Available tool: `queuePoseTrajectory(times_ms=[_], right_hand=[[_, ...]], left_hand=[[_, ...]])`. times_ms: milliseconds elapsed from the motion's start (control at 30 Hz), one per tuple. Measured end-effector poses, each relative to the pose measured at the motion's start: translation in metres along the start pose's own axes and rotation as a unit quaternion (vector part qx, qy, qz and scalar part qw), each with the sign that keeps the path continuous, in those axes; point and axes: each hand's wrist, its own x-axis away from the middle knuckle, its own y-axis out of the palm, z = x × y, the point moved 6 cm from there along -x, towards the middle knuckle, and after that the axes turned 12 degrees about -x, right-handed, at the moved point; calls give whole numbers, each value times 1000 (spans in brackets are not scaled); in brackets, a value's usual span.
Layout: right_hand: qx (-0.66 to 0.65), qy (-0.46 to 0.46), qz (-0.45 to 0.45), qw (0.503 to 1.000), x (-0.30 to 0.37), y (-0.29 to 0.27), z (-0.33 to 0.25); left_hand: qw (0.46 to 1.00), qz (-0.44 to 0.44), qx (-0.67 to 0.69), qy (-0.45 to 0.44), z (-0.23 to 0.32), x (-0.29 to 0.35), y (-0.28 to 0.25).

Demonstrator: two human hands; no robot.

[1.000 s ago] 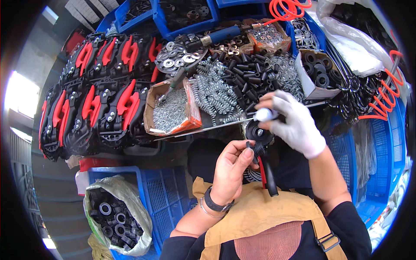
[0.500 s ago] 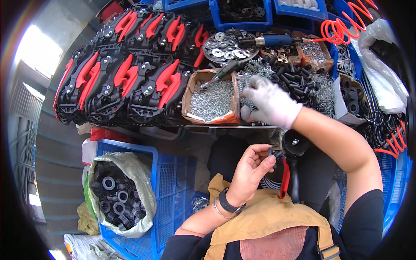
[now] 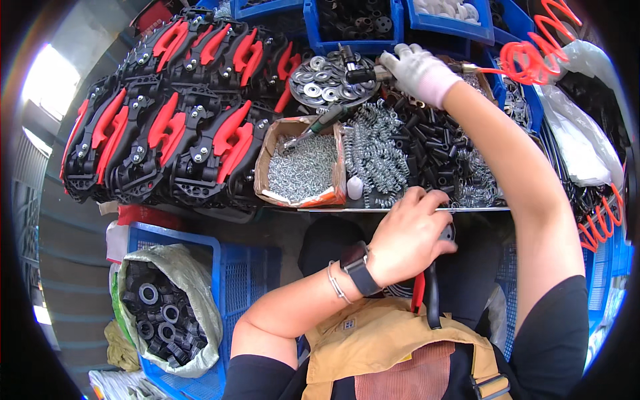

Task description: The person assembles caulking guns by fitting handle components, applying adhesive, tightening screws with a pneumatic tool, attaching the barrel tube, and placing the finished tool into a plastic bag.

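Screws fill the cardboard box (image 3: pixel 301 170); washers heap on a round tray (image 3: pixel 325 81). Gloved right hand (image 3: pixel 419 71) grasps a tool (image 3: pixel 363 73) there; bare left hand (image 3: pixel 408 237) clasps a black-and-red clamp (image 3: pixel 427 293) below the bench edge.

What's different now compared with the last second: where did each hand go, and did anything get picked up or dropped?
The gloved right hand left the part near the lap, passed the box of screws and reached out to the air tool by the tray of washers, closing on it. The bare left hand kept its grip on the black-and-red clamp part over the lap. The stacked clamps lie unchanged.
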Motion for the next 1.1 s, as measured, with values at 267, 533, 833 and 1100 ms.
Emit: queuePoseTrajectory(times_ms=[267, 533, 833, 1100], right_hand=[[-181, -20, 8, 983, 170, -147, -80], [-569, 366, -172, 716, 288, -114, -52], [-480, 271, -212, 807, 275, -58, -62], [-411, 211, -255, 849, 247, -66, -59]], left_hand=[[996, -2, 88, 10, -14, 3, 11], [994, -54, 64, -73, -15, 15, 19], [988, -20, 140, -56, -22, 26, 28], [986, 8, 157, -57, -21, 28, 32]])
